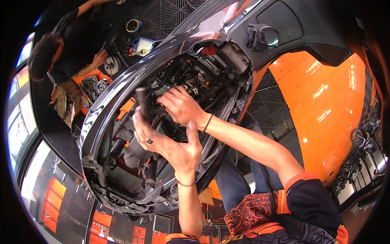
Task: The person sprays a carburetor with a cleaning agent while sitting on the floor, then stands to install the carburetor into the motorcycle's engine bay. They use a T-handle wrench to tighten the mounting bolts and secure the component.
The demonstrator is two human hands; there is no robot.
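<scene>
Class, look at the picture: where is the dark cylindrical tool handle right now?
In the head view, left of centre, the dark tool handle stands upright at the left hand's fingertips, inside the opened scooter body.
</scene>
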